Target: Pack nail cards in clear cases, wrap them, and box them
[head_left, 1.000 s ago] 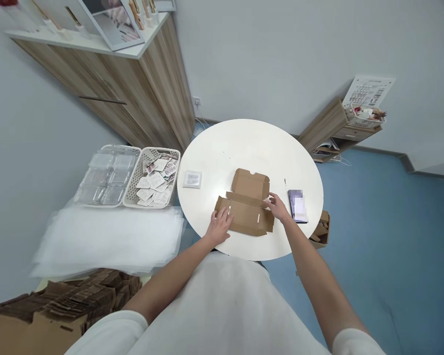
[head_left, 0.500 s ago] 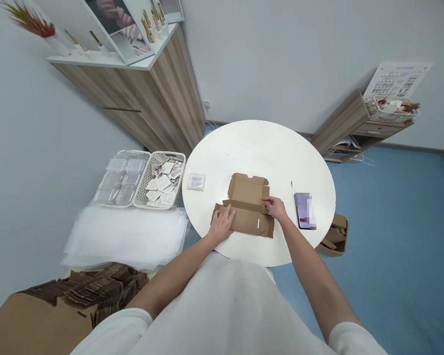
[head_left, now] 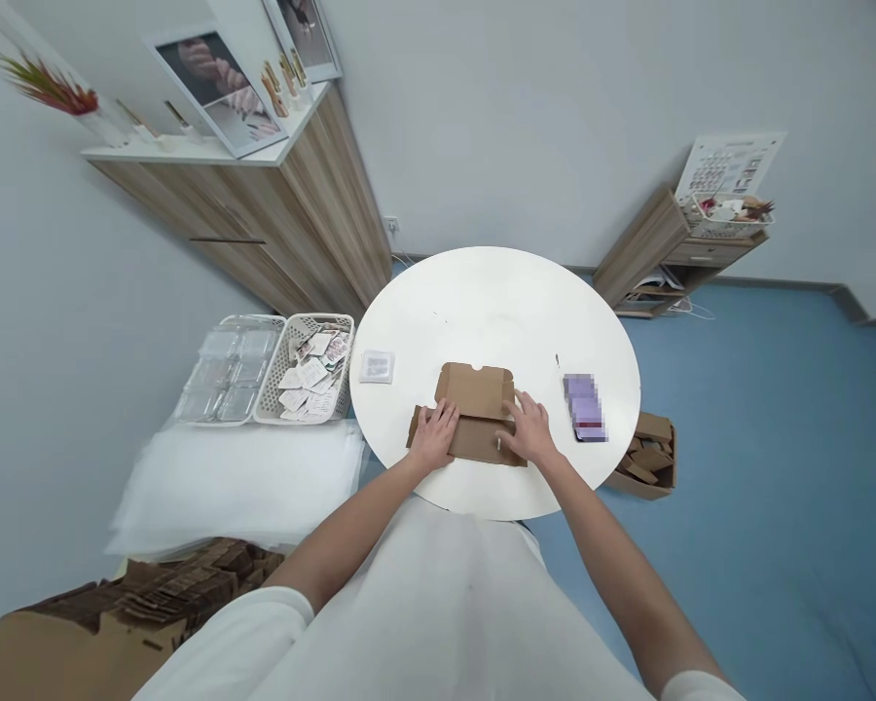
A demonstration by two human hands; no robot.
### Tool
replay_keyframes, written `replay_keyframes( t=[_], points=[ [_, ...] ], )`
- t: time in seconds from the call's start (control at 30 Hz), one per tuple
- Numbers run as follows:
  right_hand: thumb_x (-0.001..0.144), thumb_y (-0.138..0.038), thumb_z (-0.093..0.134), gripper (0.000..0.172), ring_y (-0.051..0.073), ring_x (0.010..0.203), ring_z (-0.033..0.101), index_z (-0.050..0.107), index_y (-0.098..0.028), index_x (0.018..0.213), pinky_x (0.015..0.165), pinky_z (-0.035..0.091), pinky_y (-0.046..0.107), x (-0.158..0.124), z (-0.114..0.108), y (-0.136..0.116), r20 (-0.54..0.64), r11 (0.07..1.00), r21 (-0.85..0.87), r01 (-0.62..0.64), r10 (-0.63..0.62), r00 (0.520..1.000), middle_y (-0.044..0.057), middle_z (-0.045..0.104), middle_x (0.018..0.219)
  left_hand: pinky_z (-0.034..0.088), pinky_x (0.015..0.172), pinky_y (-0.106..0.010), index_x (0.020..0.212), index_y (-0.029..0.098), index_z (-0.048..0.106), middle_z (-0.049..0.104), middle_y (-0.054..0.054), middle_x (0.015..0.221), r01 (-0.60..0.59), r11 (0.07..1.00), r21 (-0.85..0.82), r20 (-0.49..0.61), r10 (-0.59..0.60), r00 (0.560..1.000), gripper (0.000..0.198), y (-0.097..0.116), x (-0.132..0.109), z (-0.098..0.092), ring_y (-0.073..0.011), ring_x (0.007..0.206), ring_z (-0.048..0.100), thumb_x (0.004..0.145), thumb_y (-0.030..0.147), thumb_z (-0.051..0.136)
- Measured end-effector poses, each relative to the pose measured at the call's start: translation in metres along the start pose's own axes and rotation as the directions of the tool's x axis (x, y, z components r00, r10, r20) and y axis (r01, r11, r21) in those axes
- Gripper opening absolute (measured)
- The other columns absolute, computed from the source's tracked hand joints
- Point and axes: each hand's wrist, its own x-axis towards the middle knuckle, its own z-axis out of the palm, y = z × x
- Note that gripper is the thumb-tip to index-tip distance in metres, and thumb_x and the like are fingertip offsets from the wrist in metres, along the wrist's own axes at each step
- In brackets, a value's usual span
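Observation:
A brown cardboard box, partly folded, lies on the round white table before me. Its far panel has tabs and a notch; the near panel carries a small white strip. My left hand rests with spread fingers on the left part of the cardboard, across the fold. At the right side my right hand touches the box, thumb and fingers apart over the near panel and the side edge. A flat, clear-wrapped packet lies to the left. A phone, its screen blurred out, lies to the right.
Left of the table are a basket of printed cards, a basket of clear plastic cases, white translucent sheets and a carton of flattened cardboard. A box of cardboard pieces stands on the floor at right.
My right hand has gone from pinching the box's right side flap to lying spread over it. The strip between the panels now looks folded down. My left hand stays on the cardboard. The view has shifted.

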Motion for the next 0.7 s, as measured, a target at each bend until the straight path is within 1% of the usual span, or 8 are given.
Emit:
replay_keyframes(
  t=[0.07, 0.13, 0.33, 0.4, 0.5, 0.53, 0.6, 0.7],
  points=[
    [0.066, -0.048, 0.059, 0.074, 0.029, 0.133, 0.009, 0.034, -0.021, 0.130, 0.103, 0.007, 0.051, -0.012, 0.007, -0.006, 0.061, 0.984, -0.099, 0.148, -0.142, 0.988, 0.010, 0.018, 0.145, 0.005, 0.103, -0.053, 0.136, 0.015, 0.020, 0.024, -0.014, 0.142, -0.003, 1.000, 0.000, -0.009, 0.003, 1.000, 0.092, 0.001, -0.001, 0.002, -0.0330, 0.132, 0.002, 0.059, 0.038, 0.065],
    [0.062, -0.049, 0.063, 0.087, 0.029, 0.133, 0.007, 0.025, -0.019, 0.134, 0.103, 0.003, 0.052, -0.021, 0.017, -0.011, 0.128, 0.962, -0.156, 0.225, -0.206, 0.970, 0.012, 0.018, 0.144, 0.005, 0.103, -0.053, 0.136, 0.015, 0.020, 0.025, -0.014, 0.141, -0.012, 1.000, 0.002, -0.019, 0.012, 1.000, 0.093, 0.002, -0.003, 0.003, -0.0326, 0.132, 0.002, 0.059, 0.039, 0.066],
    [0.062, -0.041, 0.066, 0.095, 0.028, 0.133, 0.009, 0.012, -0.021, 0.138, 0.102, 0.002, 0.053, -0.028, 0.034, -0.021, 0.192, 0.972, -0.197, 0.128, -0.090, 0.977, 0.011, 0.016, 0.145, 0.005, 0.103, -0.053, 0.137, 0.017, 0.016, 0.015, -0.014, 0.144, -0.012, 1.000, -0.011, -0.064, 0.012, 0.998, 0.106, 0.003, -0.015, 0.001, -0.0336, 0.132, -0.004, 0.051, 0.049, 0.069],
    [0.061, -0.042, 0.066, 0.098, 0.028, 0.134, 0.007, 0.010, -0.022, 0.139, 0.102, 0.003, 0.053, -0.028, 0.032, -0.022, 0.227, 0.978, -0.173, 0.112, -0.071, 0.971, 0.010, 0.013, 0.146, 0.006, 0.102, -0.053, 0.138, 0.018, 0.011, 0.007, -0.016, 0.146, 0.063, 0.997, -0.050, -0.116, -0.069, 0.991, 0.112, -0.001, -0.026, 0.004, -0.0340, 0.132, -0.005, 0.049, 0.051, 0.070],
    [0.060, -0.043, 0.067, 0.102, 0.028, 0.134, 0.003, 0.005, -0.023, 0.139, 0.102, 0.007, 0.050, -0.030, 0.027, -0.020, 0.283, 0.987, -0.111, 0.114, -0.078, 0.956, 0.009, 0.010, 0.146, 0.015, 0.100, -0.052, 0.138, 0.015, 0.005, 0.004, -0.020, 0.145, 0.299, 0.937, -0.180, -0.131, -0.324, 0.937, 0.113, -0.014, -0.047, 0.018, -0.0356, 0.132, 0.002, 0.052, 0.051, 0.069],
    [0.060, -0.043, 0.067, 0.103, 0.028, 0.134, 0.003, 0.005, -0.023, 0.139, 0.102, 0.009, 0.049, -0.031, 0.026, -0.019, 0.299, 0.989, -0.090, 0.118, -0.086, 0.950, 0.009, 0.010, 0.146, 0.019, 0.099, -0.051, 0.137, 0.014, 0.004, 0.006, -0.022, 0.144, 0.379, 0.895, -0.235, -0.105, -0.411, 0.906, 0.111, -0.020, -0.054, 0.024, -0.0354, 0.132, 0.008, 0.055, 0.049, 0.068],
    [0.060, -0.041, 0.068, 0.102, 0.027, 0.134, 0.004, 0.005, -0.024, 0.139, 0.102, 0.014, 0.047, -0.031, 0.025, -0.017, 0.316, 0.992, -0.055, 0.117, -0.093, 0.944, 0.009, 0.011, 0.146, 0.027, 0.096, -0.044, 0.136, 0.011, 0.006, 0.019, -0.022, 0.141, 0.422, 0.841, -0.339, -0.045, -0.463, 0.885, 0.100, -0.030, -0.067, 0.035, -0.0327, 0.129, 0.022, 0.062, 0.043, 0.065],
    [0.062, -0.036, 0.069, 0.099, 0.026, 0.134, 0.007, 0.007, -0.026, 0.139, 0.100, 0.019, 0.045, -0.031, 0.026, -0.015, 0.307, 0.995, -0.024, 0.094, -0.082, 0.948, 0.008, 0.013, 0.146, 0.033, 0.094, -0.036, 0.131, 0.010, 0.025, 0.042, -0.018, 0.128, 0.338, 0.818, -0.465, -0.024, -0.393, 0.919, 0.077, -0.039, -0.076, 0.047, -0.0275, 0.118, 0.040, 0.067, 0.031, 0.062]
  ],
)
